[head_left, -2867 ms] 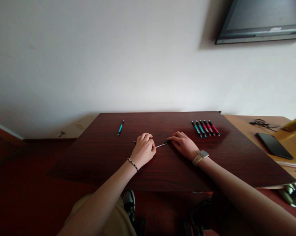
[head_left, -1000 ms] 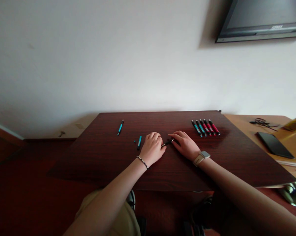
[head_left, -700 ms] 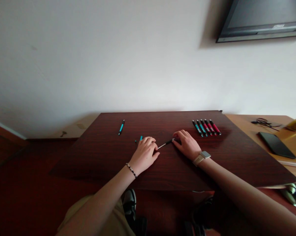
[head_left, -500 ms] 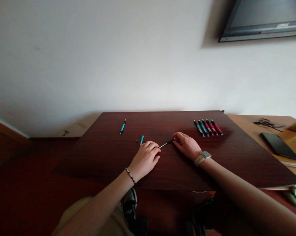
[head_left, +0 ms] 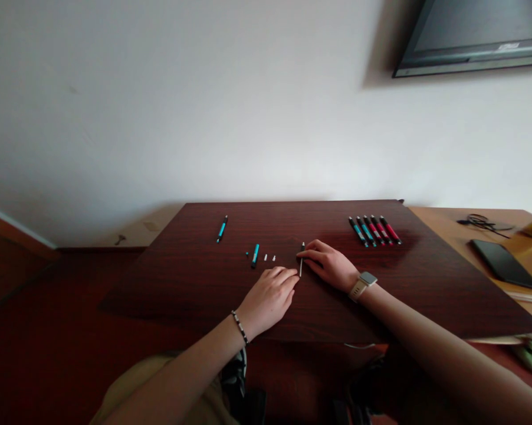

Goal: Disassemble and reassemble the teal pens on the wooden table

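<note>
A thin pen refill with a black grip section (head_left: 302,247) at its far end lies on the dark wooden table, pointing away from me. My right hand (head_left: 330,265) has its fingers closed about the black section from the right. At the pale near end, the fingertips of my left hand (head_left: 270,298) press together against the rod. Left of the refill are two small white pieces (head_left: 269,258), a blue pen barrel (head_left: 255,255) with a black end, and a tiny blue piece (head_left: 247,254). The undersides of my fingers are hidden.
A blue and black pen (head_left: 222,228) lies at the far left. Several blue and red pens (head_left: 374,230) form a row at the right. Beyond the table's right edge, a wooden surface holds a black phone (head_left: 505,262) and a coiled cable (head_left: 482,221). A screen (head_left: 478,41) hangs above.
The refill has turned from slanting across between my hands to pointing away from me. My left hand has shifted right, uncovering the white pieces and the barrel's lower end. My right hand moved slightly left.
</note>
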